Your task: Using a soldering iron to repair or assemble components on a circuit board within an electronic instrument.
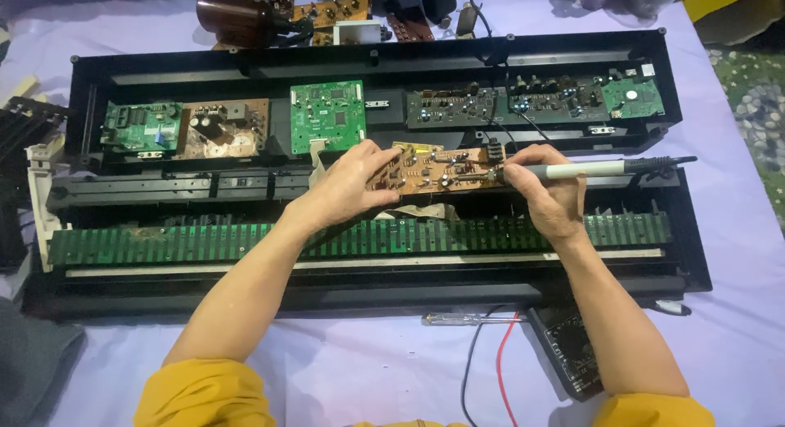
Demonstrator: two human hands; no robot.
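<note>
Left hand (356, 182) curls over the left end of a brown circuit board (437, 169), fingers closed on its edge, holding it above the opened keyboard case (687, 231). Right hand (548, 190) is clamped pen-style around a soldering iron (609, 169), tip at the board's 3 o'clock edge, probably touching it; contact is hard to see. Green square board (327, 115) sits at 11 o'clock from the brown board. Screwdriver (470, 318) lies at 6 o'clock on the purple cloth (384, 370).
</note>
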